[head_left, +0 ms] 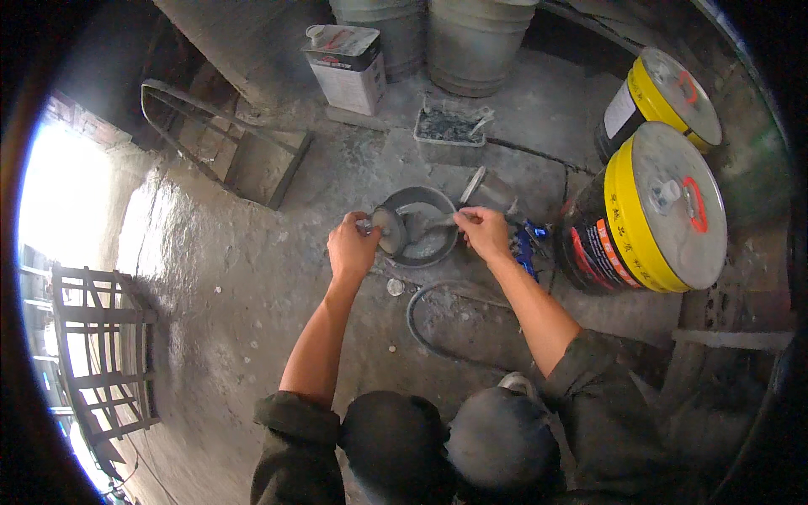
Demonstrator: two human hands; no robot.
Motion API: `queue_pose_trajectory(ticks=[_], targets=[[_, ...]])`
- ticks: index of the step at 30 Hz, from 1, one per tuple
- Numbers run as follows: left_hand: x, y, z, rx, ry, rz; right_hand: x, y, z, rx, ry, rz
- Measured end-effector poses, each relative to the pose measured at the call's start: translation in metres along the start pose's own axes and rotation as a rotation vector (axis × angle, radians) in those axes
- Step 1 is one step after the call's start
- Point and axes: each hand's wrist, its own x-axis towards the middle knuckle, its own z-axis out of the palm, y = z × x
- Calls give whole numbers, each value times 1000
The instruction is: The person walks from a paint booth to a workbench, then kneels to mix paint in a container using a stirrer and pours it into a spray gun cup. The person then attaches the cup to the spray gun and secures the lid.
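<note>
A round grey basin with grey material inside sits on the stained floor. My left hand grips a small round grey container tilted over the basin's left side. My right hand pinches a thin scraper-like tool reaching into the basin. Just beyond the basin lies a pale stick beside a greyish object whose kind I cannot tell. A blue tool, perhaps a spray gun, rests to the right of my right hand, partly hidden behind it.
Two yellow-and-black drums stand at right. A white metal can, grey buckets and a tray are at the back. A metal frame lies back left, a slatted rack at left. A hose curves below the basin.
</note>
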Motion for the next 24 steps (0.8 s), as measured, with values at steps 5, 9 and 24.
queue_pose_trajectory(ticks=[5, 9, 24], targets=[[4, -3, 0, 4, -22, 25, 1, -33, 12, -258, 52, -271], [10, -11, 17, 37, -34, -40, -2, -36, 12, -379, -125, -324], [14, -5, 43, 56, -199, 86, -38, -20, 4, -161, -234, -373]])
